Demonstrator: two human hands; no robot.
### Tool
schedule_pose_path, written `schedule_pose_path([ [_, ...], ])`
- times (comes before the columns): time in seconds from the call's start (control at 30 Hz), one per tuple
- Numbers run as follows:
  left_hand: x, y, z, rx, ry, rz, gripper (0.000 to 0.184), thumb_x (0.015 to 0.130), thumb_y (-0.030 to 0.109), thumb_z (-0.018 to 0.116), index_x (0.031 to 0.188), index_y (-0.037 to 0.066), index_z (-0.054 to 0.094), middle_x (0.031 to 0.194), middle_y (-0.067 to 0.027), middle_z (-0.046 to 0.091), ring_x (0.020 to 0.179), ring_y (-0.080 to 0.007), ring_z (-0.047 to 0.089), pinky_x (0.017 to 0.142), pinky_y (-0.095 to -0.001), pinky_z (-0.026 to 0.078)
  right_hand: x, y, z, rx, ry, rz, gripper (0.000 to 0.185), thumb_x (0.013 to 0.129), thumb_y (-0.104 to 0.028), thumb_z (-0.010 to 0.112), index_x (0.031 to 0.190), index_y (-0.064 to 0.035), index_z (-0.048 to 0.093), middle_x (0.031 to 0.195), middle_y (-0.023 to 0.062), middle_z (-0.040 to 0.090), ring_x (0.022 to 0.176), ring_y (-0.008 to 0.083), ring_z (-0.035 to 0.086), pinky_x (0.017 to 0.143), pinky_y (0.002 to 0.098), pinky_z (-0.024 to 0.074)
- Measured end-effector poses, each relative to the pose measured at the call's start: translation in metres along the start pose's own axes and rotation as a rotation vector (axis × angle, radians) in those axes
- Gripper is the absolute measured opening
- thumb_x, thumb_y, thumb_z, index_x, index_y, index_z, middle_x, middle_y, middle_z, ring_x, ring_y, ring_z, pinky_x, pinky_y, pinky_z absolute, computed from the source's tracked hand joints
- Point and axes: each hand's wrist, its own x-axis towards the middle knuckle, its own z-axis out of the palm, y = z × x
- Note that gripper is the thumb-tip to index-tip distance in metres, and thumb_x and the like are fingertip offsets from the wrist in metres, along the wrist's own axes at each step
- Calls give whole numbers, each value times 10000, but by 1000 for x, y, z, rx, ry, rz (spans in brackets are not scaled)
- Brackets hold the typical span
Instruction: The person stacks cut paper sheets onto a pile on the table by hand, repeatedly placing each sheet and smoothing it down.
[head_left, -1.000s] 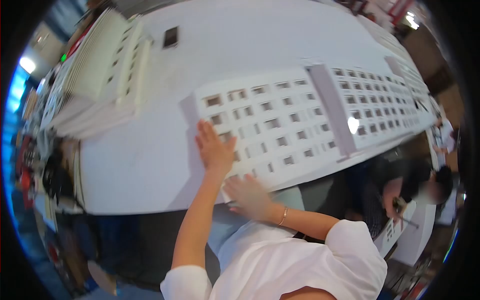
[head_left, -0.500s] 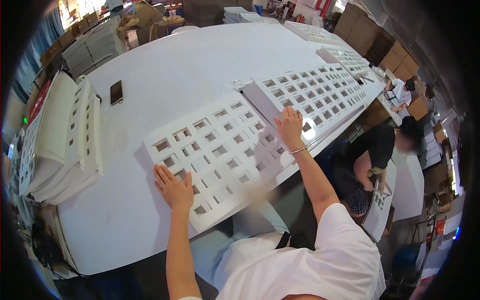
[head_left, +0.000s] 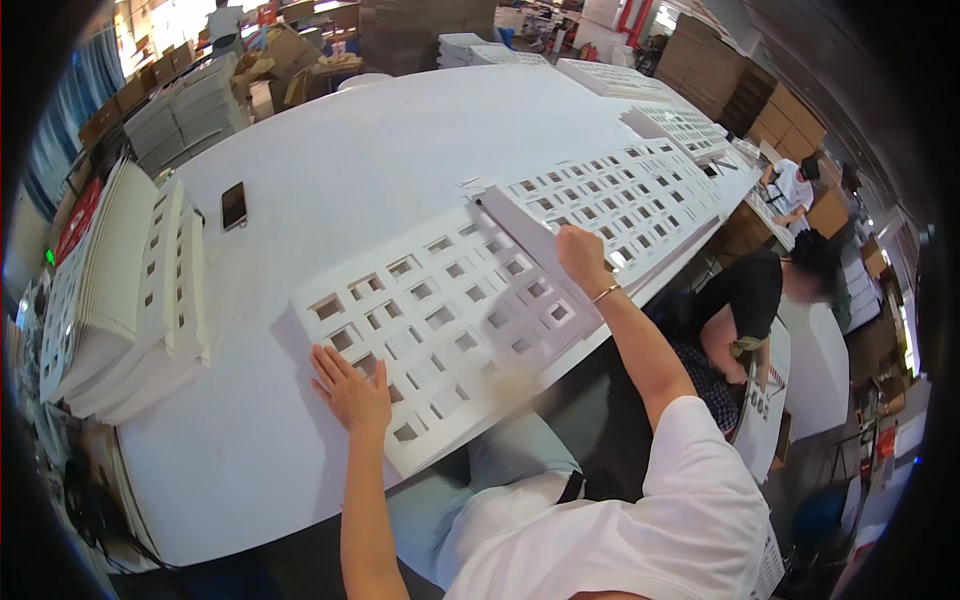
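A white panel with rows of rectangular cutouts (head_left: 437, 318) lies in front of me on the table. My left hand (head_left: 354, 395) rests flat at its left end, fingers stretched out and holding nothing. Over the panel's right side, my right hand (head_left: 584, 258) is closed, its fingers curled at the near edge of a second, higher stack of cutout panels (head_left: 570, 178). What those fingers hold, if anything, is hidden.
A phone (head_left: 233, 206) lies on the white table (head_left: 340, 150). Panels stand stacked at the left (head_left: 130, 290); more panel stacks (head_left: 680, 128) lie farther right. A co-worker in dark clothes (head_left: 745, 300) sits close on my right, another person (head_left: 793, 190) beyond.
My right hand has gone from spread fingers on the second stack to curled fingers, at nearly the same spot. My left hand stays flat at the panel's left end.
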Motion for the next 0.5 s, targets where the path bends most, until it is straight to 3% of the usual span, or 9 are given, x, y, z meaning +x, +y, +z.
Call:
schedule_pose_path([
  [0.07, -2, 2, -3, 29, 20, 5, 895, 980, 505, 531, 1555, -84, 178, 1663, -199, 103, 1550, -323, 68, 1242, -519, 99, 5, -24, -33, 137, 71, -79, 187, 878, -176, 669, 770, -24, 680, 669, 138, 675, 653, 272, 702, 548, 387, 516],
  [0.13, -3, 4, -1, 84, 143, 122, 798, 1001, 435, 525, 1550, -61, 226, 1656, -198, 143, 1542, -334, 103, 1225, -533, 138, 14, -56, -92, 896, -388, 163, 202, 917, -176, 674, 865, 19, 688, 731, 130, 699, 701, 187, 721, 575, 329, 550],
  [0.17, -6, 2, 0, 117, 198, 179, 750, 1011, 400, 522, 1547, -49, 250, 1653, -197, 163, 1539, -339, 121, 1216, -540, 157, 15, -72, -134, 1295, -486, 240, 219, 944, -182, 655, 908, 32, 687, 778, 124, 707, 723, 168, 718, 576, 309, 559],
  [0.2, -6, 0, 3, 54, 265, 282, 667, 1019, 363, 515, 1514, -36, 312, 1601, -199, 262, 1495, -347, 212, 1192, -529, 201, 14, -83, -166, 1698, -581, 318, 239, 971, -188, 636, 951, 45, 687, 826, 119, 715, 746, 149, 716, 578, 288, 569],
  [0.27, -6, -8, 11, -68, 388, 478, 513, 1034, 289, 500, 1447, -9, 434, 1498, -201, 461, 1409, -362, 393, 1144, -508, 289, 24, -66, -182, 2004, -658, 363, 239, 985, -176, 615, 1071, 41, 665, 948, 141, 725, 780, 160, 708, 622, 278, 584],
  [0.3, -7, -12, 11, -247, 314, 437, 445, 1045, 281, 486, 1384, -9, 482, 1386, -181, 534, 1309, -348, 465, 1099, -483, 331, 29, -57, -183, 2169, -762, 381, 256, 986, -166, 607, 1111, 53, 652, 962, 154, 722, 804, 160, 703, 649, 278, 586],
  [0.37, -4, -18, 9, -600, 182, 329, 351, 1068, 263, 459, 1258, -7, 577, 1162, -141, 681, 1110, -320, 609, 1010, -434, 414, 34, -59, -166, 2011, -617, 469, 263, 993, -176, 602, 1100, 60, 646, 968, 165, 725, 782, 157, 706, 620, 256, 591],
  [0.4, 1, -20, 13, -837, 215, 204, 425, 1087, 355, 422, 1168, -16, 616, 962, -111, 705, 919, -246, 647, 912, -365, 469, 36, -61, -155, 1928, -549, 500, 267, 996, -182, 599, 1094, 63, 643, 971, 171, 727, 771, 156, 707, 606, 246, 593],
  [0.5, 17, -31, 16, -1496, 29, -56, 471, 1090, 387, 401, 1171, -28, 606, 973, -105, 710, 943, -196, 622, 935, -354, 435, 33, -55, -91, 1674, -509, 612, 278, 998, -186, 597, 1082, 75, 642, 949, 152, 725, 782, 157, 694, 695, 275, 592],
])
